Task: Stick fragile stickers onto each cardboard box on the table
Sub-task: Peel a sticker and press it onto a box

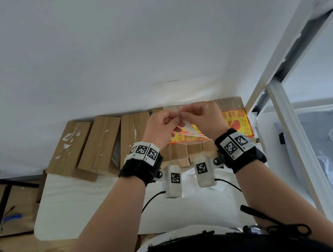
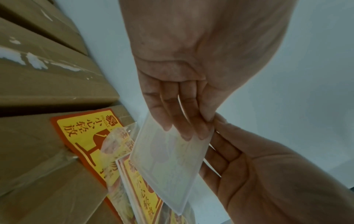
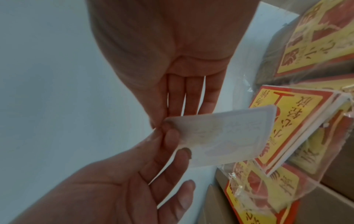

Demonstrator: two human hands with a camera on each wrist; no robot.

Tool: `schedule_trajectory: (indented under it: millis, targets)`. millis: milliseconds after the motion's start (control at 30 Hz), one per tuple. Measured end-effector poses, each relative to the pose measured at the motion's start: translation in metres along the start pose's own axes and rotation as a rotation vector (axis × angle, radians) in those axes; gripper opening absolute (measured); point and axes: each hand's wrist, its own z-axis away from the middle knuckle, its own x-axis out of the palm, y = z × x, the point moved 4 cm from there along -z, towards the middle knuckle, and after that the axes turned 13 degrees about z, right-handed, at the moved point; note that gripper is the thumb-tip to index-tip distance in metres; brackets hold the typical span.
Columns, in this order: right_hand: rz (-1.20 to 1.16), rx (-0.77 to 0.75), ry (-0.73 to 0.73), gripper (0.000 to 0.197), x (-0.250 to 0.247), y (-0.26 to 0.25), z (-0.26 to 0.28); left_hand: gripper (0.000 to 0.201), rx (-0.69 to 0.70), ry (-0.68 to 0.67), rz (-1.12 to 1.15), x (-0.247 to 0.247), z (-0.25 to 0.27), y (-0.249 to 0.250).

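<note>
Pinching one corner of a white-backed sticker (image 2: 168, 153) above the right-hand boxes (image 1: 195, 149), the left hand (image 1: 160, 129) and right hand (image 1: 203, 118) might tear it or let it curl and stick to itself.

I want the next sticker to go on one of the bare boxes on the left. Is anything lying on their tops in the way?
Nothing visible does. The sticker is pinched at one corner between the left hand and right hand, above the stickered boxes. The bare boxes to the left show only white scraps of old label on their tops.
</note>
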Motion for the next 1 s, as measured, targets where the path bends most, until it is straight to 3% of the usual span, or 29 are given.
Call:
schedule_trajectory:
  millis: [267,433,533,633,800,1000]
  targets:
    - [0.027,0.096,0.08,0.014,0.003,0.01,0.0,0.011,-0.05,0.094,0.086,-0.004,0.015,-0.006]
    - [0.024,0.22,0.269,0.016,-0.008,0.019,0.002,0.022,-0.111,0.224,0.304,-0.024,0.038,-0.017]
    - [0.033,0.271,0.362,0.007,-0.016,0.021,0.004,0.019,-0.156,0.276,0.382,-0.037,0.054,-0.029]
    - [0.036,0.326,0.495,0.014,-0.033,0.024,0.012,0.015,-0.196,0.302,0.419,-0.047,0.065,-0.046]
    - [0.062,0.431,0.768,0.025,-0.064,0.024,0.042,0.017,-0.261,0.209,0.424,-0.051,0.077,-0.056]
    - [0.115,0.392,0.757,0.023,-0.043,0.005,0.063,0.021,-0.298,0.016,0.212,-0.045,0.085,-0.056]
